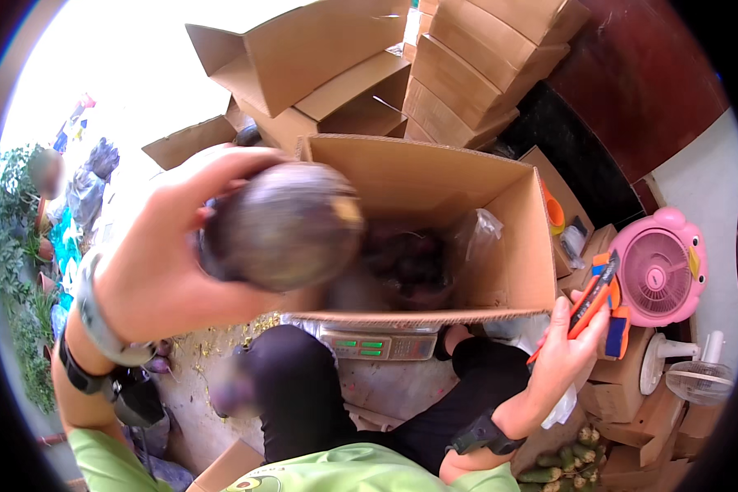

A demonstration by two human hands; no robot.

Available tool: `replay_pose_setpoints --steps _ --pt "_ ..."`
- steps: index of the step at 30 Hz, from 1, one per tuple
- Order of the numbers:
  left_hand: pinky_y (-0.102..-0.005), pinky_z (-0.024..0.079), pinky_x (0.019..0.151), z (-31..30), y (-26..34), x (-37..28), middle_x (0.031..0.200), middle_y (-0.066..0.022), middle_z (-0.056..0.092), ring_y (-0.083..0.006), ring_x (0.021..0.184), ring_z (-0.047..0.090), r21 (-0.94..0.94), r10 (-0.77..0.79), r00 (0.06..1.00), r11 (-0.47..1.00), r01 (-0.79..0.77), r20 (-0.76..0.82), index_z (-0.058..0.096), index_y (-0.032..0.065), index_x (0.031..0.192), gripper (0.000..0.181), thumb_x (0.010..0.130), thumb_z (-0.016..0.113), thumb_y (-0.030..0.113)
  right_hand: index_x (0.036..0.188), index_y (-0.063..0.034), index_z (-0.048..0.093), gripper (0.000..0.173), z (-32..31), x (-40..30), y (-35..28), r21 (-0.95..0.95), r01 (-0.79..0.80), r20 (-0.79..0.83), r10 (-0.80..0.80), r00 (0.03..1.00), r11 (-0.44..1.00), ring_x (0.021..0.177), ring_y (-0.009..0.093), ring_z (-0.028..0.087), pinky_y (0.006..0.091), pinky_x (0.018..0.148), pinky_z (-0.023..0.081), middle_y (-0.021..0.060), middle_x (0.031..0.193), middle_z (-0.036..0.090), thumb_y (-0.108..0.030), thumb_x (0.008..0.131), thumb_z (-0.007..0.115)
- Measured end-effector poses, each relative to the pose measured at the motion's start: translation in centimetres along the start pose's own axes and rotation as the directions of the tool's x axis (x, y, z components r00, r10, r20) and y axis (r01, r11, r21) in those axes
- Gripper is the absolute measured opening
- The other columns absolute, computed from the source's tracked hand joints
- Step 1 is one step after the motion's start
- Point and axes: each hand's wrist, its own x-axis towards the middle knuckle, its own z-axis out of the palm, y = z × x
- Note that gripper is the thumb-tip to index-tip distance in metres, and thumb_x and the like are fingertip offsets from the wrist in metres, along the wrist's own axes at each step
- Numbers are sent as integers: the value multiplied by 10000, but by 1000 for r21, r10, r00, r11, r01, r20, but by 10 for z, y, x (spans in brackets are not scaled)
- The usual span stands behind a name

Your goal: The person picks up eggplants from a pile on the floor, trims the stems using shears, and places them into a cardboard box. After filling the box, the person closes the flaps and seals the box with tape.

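Observation:
My left hand (160, 246) grips a large, round, brownish-purple vegetable (283, 224), blurred, with a pale yellow patch on its side; its exact kind is unclear. It is held over the left end of an open cardboard box (516, 246). Dark purple produce (412, 264) lies on the box floor, in shadow, beside a crumpled clear plastic bag (486, 227). Under the box's near edge shows a digital scale (381, 347) with lit green displays. My right hand (569, 350), just off the box's near right corner, holds an orange-and-black utility knife (593, 298).
Stacked cartons (467, 67) and another open carton (326, 55) stand behind the box. A pink fan (658, 277) and a small white fan (701, 369) are at the right. Green vegetables (566, 464) lie at lower right. Potted plants (21, 277) line the far left.

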Motion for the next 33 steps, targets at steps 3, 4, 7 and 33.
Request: replay_pose_setpoints --steps 3,4,7,33 --pt "-369 479 872 39 1 73 1020 -145 599 -290 968 601 219 241 942 931 -292 233 548 -5 1161 703 536 816 175 1333 -25 414 470 7 8 28 46 -14 74 11 997 999 719 46 469 162 534 358 44 1086 523 -59 898 589" --pt "-383 482 847 54 3 96 997 -178 607 -331 940 596 256 160 928 933 -254 338 567 -15 1120 667 546 813 220 1334 -23 416 468 8 6 23 88 -61 81 54 995 994 728 49 470 161 541 361 46 1092 517 -50 897 583" --pt "-394 486 857 93 2 130 982 -209 623 -361 962 594 486 -206 806 866 -113 555 610 -24 1057 595 568 784 266 1336 -23 418 488 18 1 25 188 -101 130 77 989 977 720 62 481 168 524 365 63 1095 502 -50 880 589" --pt "-431 426 961 266 -92 194 1207 -180 589 -374 1152 525 369 -192 425 846 -384 885 501 50 1294 685 737 707 391 1361 7 383 573 5 -1 33 84 -74 113 64 992 994 815 115 536 196 529 407 145 1236 498 -181 880 631"
